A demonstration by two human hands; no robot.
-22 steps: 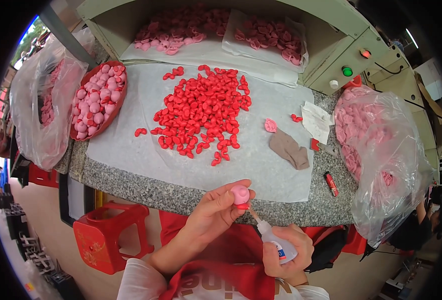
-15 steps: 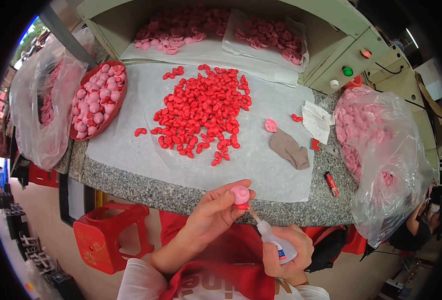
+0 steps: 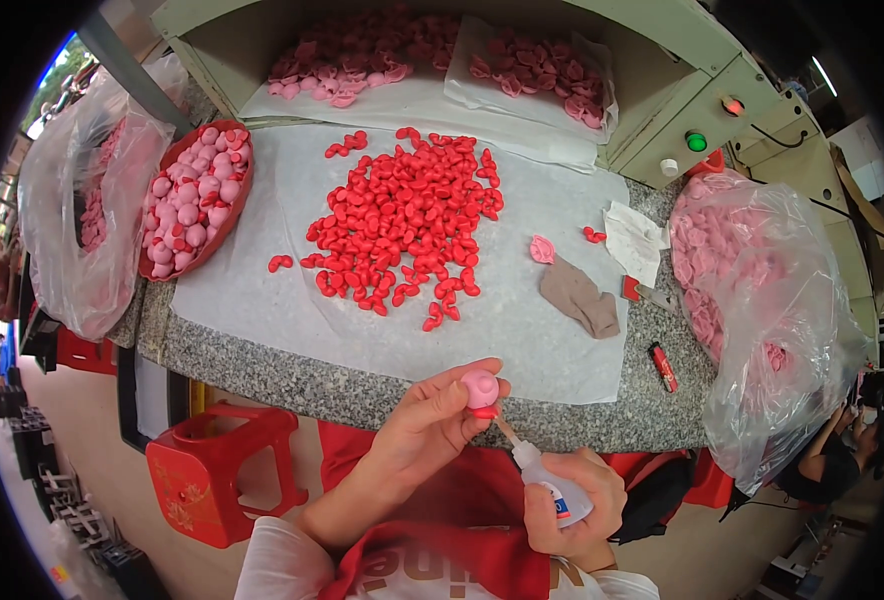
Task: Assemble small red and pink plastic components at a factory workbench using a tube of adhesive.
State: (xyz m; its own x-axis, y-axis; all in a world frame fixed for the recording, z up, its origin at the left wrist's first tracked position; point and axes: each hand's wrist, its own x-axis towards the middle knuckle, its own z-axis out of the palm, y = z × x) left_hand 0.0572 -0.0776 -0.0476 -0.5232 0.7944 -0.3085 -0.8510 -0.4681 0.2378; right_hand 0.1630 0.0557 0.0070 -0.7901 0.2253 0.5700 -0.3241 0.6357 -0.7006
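My left hand (image 3: 427,415) pinches a pink ball (image 3: 480,387) between thumb and fingers, with a red bit (image 3: 484,412) at the ball's near side, close to my fingertips. My right hand (image 3: 587,500) is wrapped round a clear bottle (image 3: 527,457), and the relation that counts is between its nozzle (image 3: 507,429) and that red bit. The bottle's long axis runs slantwise, from its base in my right palm, low and to the right, up and leftward to the thin tip, which ends right at the red bit; whether they touch or a sliver of gap is left, I cannot tell. The ball thus lies up and to the left of my right hand, and my left is the nearer to it, having it in its grip. My left forearm slants in from the lower left, back of the hand partly toward me; my right is bent close to my apron (image 3: 442,545), thumb along the bottle. Both hands are near the counter's (image 3: 292,370) front edge, with the red heap (image 3: 402,220) beyond them.
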